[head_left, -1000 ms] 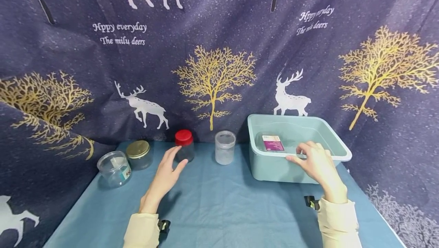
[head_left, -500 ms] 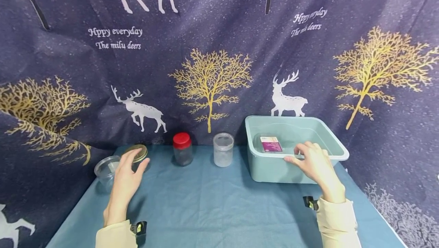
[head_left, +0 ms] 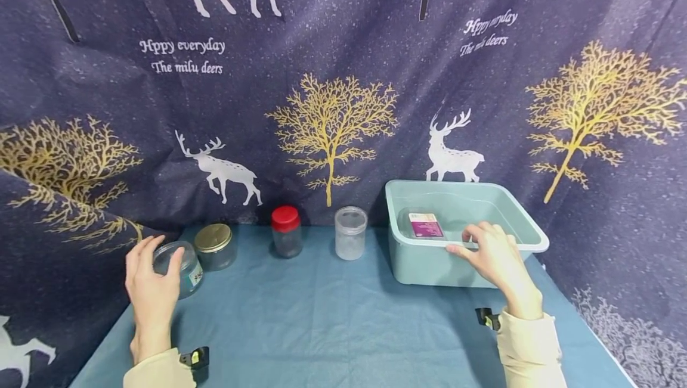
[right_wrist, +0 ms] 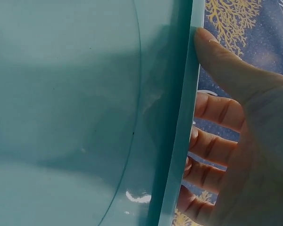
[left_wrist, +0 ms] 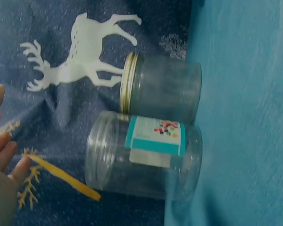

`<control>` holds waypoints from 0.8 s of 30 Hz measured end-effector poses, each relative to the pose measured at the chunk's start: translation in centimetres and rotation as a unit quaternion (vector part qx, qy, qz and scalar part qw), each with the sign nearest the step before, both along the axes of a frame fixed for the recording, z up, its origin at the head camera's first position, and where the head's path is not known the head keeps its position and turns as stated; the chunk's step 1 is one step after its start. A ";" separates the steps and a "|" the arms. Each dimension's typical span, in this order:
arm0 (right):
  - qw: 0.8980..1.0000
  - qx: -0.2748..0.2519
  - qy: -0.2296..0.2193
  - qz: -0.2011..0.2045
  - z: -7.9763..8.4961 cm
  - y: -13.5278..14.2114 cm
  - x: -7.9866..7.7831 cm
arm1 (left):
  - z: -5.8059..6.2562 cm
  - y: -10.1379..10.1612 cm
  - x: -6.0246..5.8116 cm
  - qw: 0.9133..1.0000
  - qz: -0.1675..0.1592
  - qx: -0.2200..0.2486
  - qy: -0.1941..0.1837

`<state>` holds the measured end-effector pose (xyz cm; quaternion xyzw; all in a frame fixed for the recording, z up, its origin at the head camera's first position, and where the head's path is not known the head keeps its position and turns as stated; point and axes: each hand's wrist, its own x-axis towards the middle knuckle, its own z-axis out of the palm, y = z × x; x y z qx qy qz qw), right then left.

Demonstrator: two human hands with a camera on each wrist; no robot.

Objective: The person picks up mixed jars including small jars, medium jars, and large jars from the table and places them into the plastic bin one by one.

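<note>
My left hand (head_left: 152,292) is beside the clear plastic jar (head_left: 192,278) at the far left, thumb and fingers spread near its top. In the left wrist view, a gap shows between the fingertips and this lidless jar (left_wrist: 144,183), which bears a teal and white label (left_wrist: 155,136). Just behind it stands a jar with a gold lid (head_left: 213,239). On the right, my right hand (head_left: 496,257) grips the front rim of a pale green plastic bin (head_left: 440,266). Its thumb is on the outer side and its fingers curl over the rim.
A red-lidded jar (head_left: 287,233) and a frosted clear jar (head_left: 350,236) stand along the back of the blue cloth-covered table (head_left: 316,322). Inside the bin lies a clear container with a purple and white label (head_left: 426,226). A dark printed curtain (head_left: 241,108) hangs right behind.
My left hand has moved left, from in front of the red-lidded jar, past the gold-lidded one, to the clear jar at the far left. The right hand stays on the bin's rim.
</note>
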<state>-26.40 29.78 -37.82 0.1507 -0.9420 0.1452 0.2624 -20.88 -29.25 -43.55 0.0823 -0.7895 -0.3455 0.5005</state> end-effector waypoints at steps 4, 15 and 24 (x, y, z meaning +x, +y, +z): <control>1.000 0.005 0.000 -0.001 0.0 0.1 0.0 | -0.3 -0.6 0.4 0.999 0.027 0.034 -0.002; 1.000 0.010 0.005 -0.004 0.2 0.1 -0.1 | -1.6 -1.7 0.0 0.987 0.048 0.143 -0.051; 1.000 0.019 -0.001 -0.005 0.3 -0.1 0.1 | -3.1 -2.7 -0.5 0.966 0.022 0.203 -0.157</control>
